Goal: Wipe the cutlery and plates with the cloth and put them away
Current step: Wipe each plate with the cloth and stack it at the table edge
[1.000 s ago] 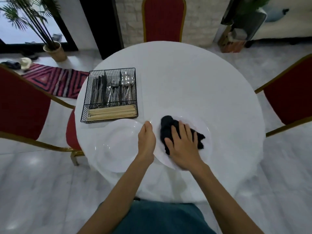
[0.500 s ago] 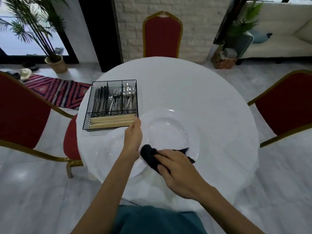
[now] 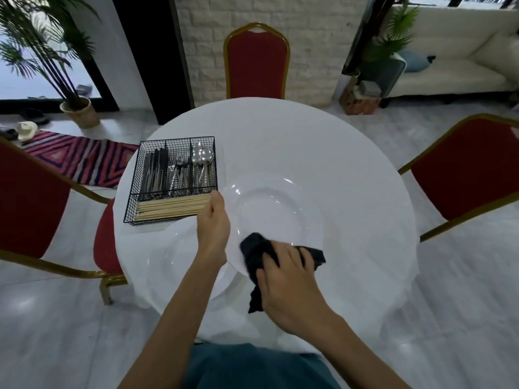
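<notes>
A large white plate (image 3: 269, 209) is tilted up above the round white table (image 3: 323, 153). My left hand (image 3: 213, 228) grips its left rim. My right hand (image 3: 286, 279) presses a black cloth (image 3: 254, 249) against the plate's near rim. A second white plate (image 3: 174, 262) lies flat on the table beneath, at the near left. A black wire caddy (image 3: 134, 200) at the left holds knives, forks, spoons and chopsticks.
Three red chairs with gold frames surround the table: one at the far side (image 3: 257, 63), one on the left (image 3: 31, 203), one on the right (image 3: 466, 169). A potted palm (image 3: 78, 110) and striped rug (image 3: 81, 158) lie beyond the left chair.
The plate has been lifted and tilted up from the table. My right hand and cloth slid from the plate's middle to its near rim. My left hand moved up along the left rim.
</notes>
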`<act>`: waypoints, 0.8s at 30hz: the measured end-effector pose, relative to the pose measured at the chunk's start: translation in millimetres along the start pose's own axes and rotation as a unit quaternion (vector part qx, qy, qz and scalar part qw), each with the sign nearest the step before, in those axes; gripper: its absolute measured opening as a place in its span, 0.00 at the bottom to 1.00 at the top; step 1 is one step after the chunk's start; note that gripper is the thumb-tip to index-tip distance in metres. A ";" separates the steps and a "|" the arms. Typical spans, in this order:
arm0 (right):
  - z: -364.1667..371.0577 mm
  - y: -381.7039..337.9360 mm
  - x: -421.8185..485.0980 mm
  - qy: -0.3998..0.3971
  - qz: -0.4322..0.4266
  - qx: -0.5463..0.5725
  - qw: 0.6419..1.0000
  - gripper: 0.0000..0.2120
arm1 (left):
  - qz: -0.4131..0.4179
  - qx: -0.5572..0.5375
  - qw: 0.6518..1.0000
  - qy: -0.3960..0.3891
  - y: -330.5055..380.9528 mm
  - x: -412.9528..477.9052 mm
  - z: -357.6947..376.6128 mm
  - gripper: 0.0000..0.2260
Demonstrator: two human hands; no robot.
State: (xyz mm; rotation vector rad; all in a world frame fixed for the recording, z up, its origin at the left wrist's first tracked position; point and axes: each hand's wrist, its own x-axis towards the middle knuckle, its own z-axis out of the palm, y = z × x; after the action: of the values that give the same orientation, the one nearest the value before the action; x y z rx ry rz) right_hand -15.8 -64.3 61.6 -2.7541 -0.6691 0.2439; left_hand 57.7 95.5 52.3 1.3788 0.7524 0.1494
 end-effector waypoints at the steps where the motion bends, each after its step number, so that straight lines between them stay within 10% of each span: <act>1: -3.7 -5.7 5.0 -0.009 -0.020 0.024 0.999 0.24 | -0.008 0.002 1.000 -0.018 -2.6 -5.0 5.6 0.22; 10: -13.0 50.0 53.1 0.081 0.131 -0.102 0.983 0.25 | 0.004 0.016 0.999 -0.043 3.9 -3.2 7.8 0.23; 17: -12.7 -7.2 -0.4 0.026 0.020 -0.012 0.999 0.09 | 0.028 0.013 0.999 -0.014 15.7 -9.2 7.7 0.18; 24: -19.6 16.4 57.3 0.104 0.058 -0.031 0.992 0.15 | 0.092 0.076 0.992 -0.029 3.8 -40.1 25.8 0.21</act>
State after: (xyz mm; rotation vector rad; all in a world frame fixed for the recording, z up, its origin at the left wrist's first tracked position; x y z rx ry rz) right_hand 45.9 -56.0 69.4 -2.8286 -0.4699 -0.0409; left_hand 42.9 54.4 71.6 1.5915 0.5970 0.1979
